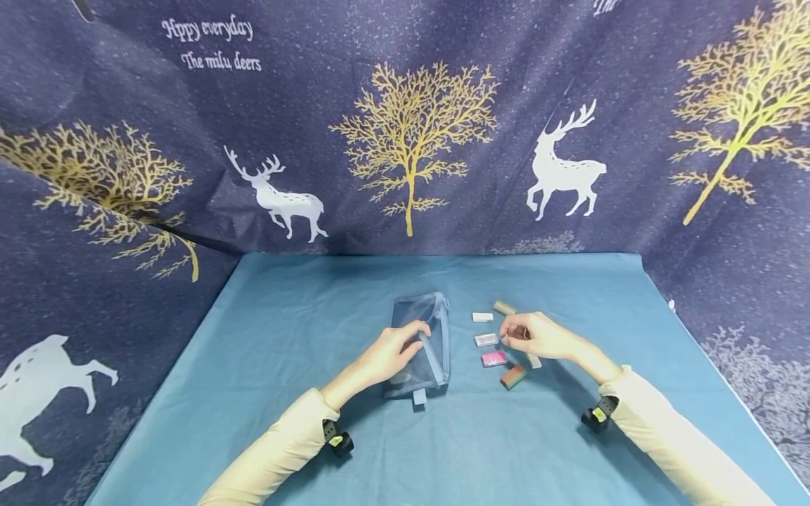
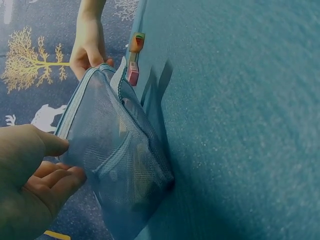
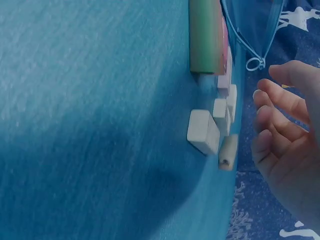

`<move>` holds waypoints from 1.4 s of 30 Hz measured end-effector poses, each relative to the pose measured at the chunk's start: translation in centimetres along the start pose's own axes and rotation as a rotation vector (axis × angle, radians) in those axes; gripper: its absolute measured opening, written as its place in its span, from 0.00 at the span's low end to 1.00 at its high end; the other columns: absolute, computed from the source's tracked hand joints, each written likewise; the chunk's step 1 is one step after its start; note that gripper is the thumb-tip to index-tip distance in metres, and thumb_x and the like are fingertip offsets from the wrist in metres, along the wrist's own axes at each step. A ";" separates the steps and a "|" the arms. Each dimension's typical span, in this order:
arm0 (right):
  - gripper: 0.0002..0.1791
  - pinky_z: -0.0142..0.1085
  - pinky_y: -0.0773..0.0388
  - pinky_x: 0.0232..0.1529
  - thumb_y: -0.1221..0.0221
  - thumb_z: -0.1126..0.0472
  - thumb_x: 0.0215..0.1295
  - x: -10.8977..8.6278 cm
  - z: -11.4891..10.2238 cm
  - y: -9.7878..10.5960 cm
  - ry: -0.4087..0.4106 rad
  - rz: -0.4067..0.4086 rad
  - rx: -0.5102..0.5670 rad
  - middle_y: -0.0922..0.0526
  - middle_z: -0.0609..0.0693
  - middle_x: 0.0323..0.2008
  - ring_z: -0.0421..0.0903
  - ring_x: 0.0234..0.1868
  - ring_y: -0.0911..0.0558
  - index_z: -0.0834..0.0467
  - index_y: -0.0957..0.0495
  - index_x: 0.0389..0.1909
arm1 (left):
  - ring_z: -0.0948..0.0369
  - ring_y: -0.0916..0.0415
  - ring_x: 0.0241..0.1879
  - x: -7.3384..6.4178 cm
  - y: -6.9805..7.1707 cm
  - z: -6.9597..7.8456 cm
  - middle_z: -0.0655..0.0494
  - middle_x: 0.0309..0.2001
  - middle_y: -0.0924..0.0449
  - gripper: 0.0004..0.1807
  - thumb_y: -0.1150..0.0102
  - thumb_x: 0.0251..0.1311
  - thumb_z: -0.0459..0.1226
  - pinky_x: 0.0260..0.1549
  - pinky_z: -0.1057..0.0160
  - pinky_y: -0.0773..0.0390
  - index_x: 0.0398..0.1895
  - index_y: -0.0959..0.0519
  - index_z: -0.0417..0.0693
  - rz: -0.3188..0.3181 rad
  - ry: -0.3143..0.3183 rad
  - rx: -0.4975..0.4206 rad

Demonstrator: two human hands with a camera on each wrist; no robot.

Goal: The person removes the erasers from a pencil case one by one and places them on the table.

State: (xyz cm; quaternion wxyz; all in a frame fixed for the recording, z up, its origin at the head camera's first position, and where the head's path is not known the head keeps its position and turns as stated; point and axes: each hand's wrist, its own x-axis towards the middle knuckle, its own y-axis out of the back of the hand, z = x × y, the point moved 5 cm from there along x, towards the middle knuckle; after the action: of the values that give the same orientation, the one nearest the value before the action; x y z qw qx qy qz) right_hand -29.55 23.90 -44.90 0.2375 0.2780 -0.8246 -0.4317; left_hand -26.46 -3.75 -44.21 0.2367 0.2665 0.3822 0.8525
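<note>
A blue mesh zipper pouch (image 1: 405,309) lies on the cloth, its zippered mouth partly parted. My left hand (image 1: 392,351) pinches the pouch's edge between thumb and fingers; in the left wrist view the mesh (image 2: 125,170) stands raised from the cloth, with pale shapes dimly visible through it. To the right, my right hand (image 1: 534,335) hovers over several small eraser-like blocks, its fingers loosely bent and holding nothing. Around it are white blocks (image 1: 482,317) (image 1: 486,340), a pink block (image 1: 493,359), an orange-and-green block (image 1: 513,377) and a tan piece (image 1: 504,308). Another whitish block (image 1: 534,361) is partly hidden below the hand.
Blue cloth (image 1: 285,302) covers the table. Behind it and at the sides hangs a dark blue curtain (image 1: 455,204) printed with deer and trees. A pale tag (image 1: 420,398) sticks out from the pouch's near edge.
</note>
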 end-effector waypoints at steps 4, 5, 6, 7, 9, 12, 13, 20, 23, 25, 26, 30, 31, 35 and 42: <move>0.05 0.27 0.31 0.21 0.43 0.60 0.61 0.5 -0.1 -0.2 -0.007 -0.011 0.001 0.23 0.37 0.23 0.31 0.19 0.31 0.53 0.22 0.37 | 0.71 0.47 0.11 0.0 0.0 0.0 0.64 0.13 0.42 0.12 0.54 0.66 0.36 0.15 0.74 0.41 0.51 0.31 0.58 -0.002 0.009 -0.001; 0.05 0.27 0.31 0.21 0.43 0.60 0.61 0.6 -0.2 -0.3 -0.010 -0.014 0.004 0.23 0.36 0.23 0.31 0.19 0.31 0.53 0.22 0.37 | 0.71 0.47 0.11 0.0 0.1 0.0 0.64 0.13 0.42 0.12 0.54 0.66 0.36 0.15 0.74 0.41 0.51 0.31 0.57 -0.003 0.012 -0.002; 0.05 0.27 0.31 0.21 0.43 0.60 0.61 0.8 -0.4 -0.3 -0.012 -0.015 0.005 0.23 0.37 0.23 0.32 0.19 0.31 0.53 0.22 0.37 | 0.71 0.47 0.11 -0.1 0.0 0.0 0.64 0.13 0.42 0.12 0.54 0.66 0.36 0.15 0.74 0.41 0.51 0.31 0.57 -0.005 0.013 -0.001; 0.06 0.27 0.31 0.21 0.43 0.61 0.61 0.9 -0.6 -0.3 -0.010 -0.018 0.013 0.23 0.37 0.23 0.32 0.19 0.31 0.54 0.22 0.38 | 0.71 0.47 0.11 -0.1 0.0 0.0 0.64 0.13 0.42 0.12 0.54 0.66 0.36 0.15 0.74 0.41 0.51 0.31 0.57 -0.007 0.014 0.000; 0.06 0.27 0.31 0.21 0.44 0.61 0.61 1.2 -1.0 -0.4 -0.004 -0.026 0.017 0.24 0.39 0.21 0.33 0.18 0.32 0.54 0.22 0.39 | 0.71 0.47 0.11 -0.2 0.0 0.0 0.63 0.14 0.41 0.12 0.54 0.66 0.36 0.15 0.74 0.40 0.51 0.31 0.57 -0.009 0.015 0.001; 0.08 0.27 0.33 0.20 0.45 0.63 0.62 1.7 -1.7 -0.6 0.023 -0.030 0.021 0.26 0.40 0.21 0.33 0.18 0.34 0.56 0.21 0.40 | 0.71 0.47 0.11 -0.2 0.0 0.0 0.64 0.14 0.41 0.12 0.55 0.66 0.36 0.15 0.74 0.41 0.51 0.31 0.57 -0.008 0.014 -0.001; 0.08 0.27 0.33 0.20 0.45 0.63 0.62 1.8 -1.9 -0.6 0.029 -0.034 0.027 0.26 0.41 0.21 0.33 0.18 0.34 0.56 0.21 0.41 | 0.71 0.47 0.11 -0.2 0.0 0.0 0.63 0.14 0.41 0.12 0.55 0.66 0.36 0.15 0.74 0.41 0.51 0.31 0.57 -0.008 0.014 -0.003; 0.10 0.33 0.27 0.28 0.46 0.64 0.63 3.0 -3.1 -1.4 0.054 -0.048 0.019 0.20 0.47 0.31 0.32 0.20 0.31 0.58 0.21 0.43 | 0.71 0.48 0.11 -0.2 -0.1 -0.1 0.63 0.14 0.42 0.11 0.54 0.66 0.36 0.14 0.74 0.42 0.50 0.31 0.57 0.002 0.022 -0.004; 0.12 0.34 0.26 0.31 0.45 0.62 0.63 3.4 -3.5 -1.8 0.040 -0.069 0.025 0.20 0.48 0.37 0.33 0.22 0.30 0.59 0.22 0.46 | 0.71 0.47 0.11 -0.1 -0.2 -0.1 0.63 0.14 0.42 0.11 0.55 0.66 0.36 0.15 0.74 0.41 0.50 0.31 0.57 -0.003 0.018 -0.006; 0.13 0.33 0.25 0.33 0.45 0.62 0.63 3.7 -3.8 -2.0 0.048 -0.080 0.035 0.20 0.51 0.40 0.34 0.24 0.28 0.60 0.23 0.47 | 0.71 0.47 0.11 -0.1 -0.3 -0.1 0.63 0.13 0.41 0.11 0.55 0.66 0.36 0.15 0.74 0.41 0.50 0.31 0.57 -0.007 0.013 -0.011; 0.13 0.29 0.27 0.27 0.45 0.62 0.63 3.8 -3.9 -2.2 0.054 -0.083 0.039 0.20 0.52 0.40 0.34 0.25 0.27 0.60 0.23 0.48 | 0.71 0.46 0.11 -0.1 -0.4 -0.1 0.63 0.13 0.41 0.11 0.55 0.66 0.36 0.15 0.74 0.40 0.50 0.31 0.57 -0.011 0.010 -0.013; 0.14 0.28 0.27 0.31 0.45 0.61 0.62 4.3 -4.5 -2.7 0.070 -0.086 0.034 0.21 0.53 0.43 0.37 0.29 0.27 0.59 0.23 0.48 | 0.71 0.45 0.11 -0.1 -0.5 -0.1 0.62 0.14 0.40 0.11 0.54 0.66 0.35 0.15 0.74 0.39 0.49 0.31 0.56 -0.005 -0.005 -0.022; 0.14 0.29 0.26 0.32 0.45 0.61 0.62 4.4 -4.6 -2.8 0.074 -0.084 0.025 0.21 0.52 0.43 0.38 0.31 0.26 0.59 0.23 0.48 | 0.71 0.45 0.11 -0.1 -0.4 -0.1 0.62 0.14 0.39 0.11 0.54 0.66 0.35 0.15 0.74 0.39 0.49 0.31 0.56 -0.002 -0.009 -0.024; 0.14 0.34 0.24 0.37 0.45 0.60 0.62 5.0 -5.2 -3.1 0.068 -0.087 0.011 0.22 0.50 0.47 0.43 0.39 0.24 0.57 0.23 0.49 | 0.71 0.45 0.12 0.0 -0.2 0.0 0.62 0.15 0.39 0.11 0.54 0.66 0.35 0.16 0.74 0.39 0.48 0.31 0.56 0.013 -0.017 -0.023; 0.15 0.36 0.23 0.36 0.45 0.58 0.63 5.9 -5.4 -3.8 0.086 -0.095 0.007 0.23 0.48 0.49 0.41 0.37 0.22 0.56 0.23 0.50 | 0.72 0.44 0.12 0.1 -0.3 -0.1 0.64 0.15 0.39 0.11 0.55 0.66 0.35 0.15 0.74 0.39 0.49 0.31 0.57 0.002 -0.006 -0.007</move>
State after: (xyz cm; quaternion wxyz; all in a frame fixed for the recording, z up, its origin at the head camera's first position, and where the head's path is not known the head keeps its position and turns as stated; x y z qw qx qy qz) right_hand -29.52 15.02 -44.45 0.2508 0.3358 -0.8012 -0.4272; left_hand -26.51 -3.53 -44.48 0.2379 0.2686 0.3784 0.8532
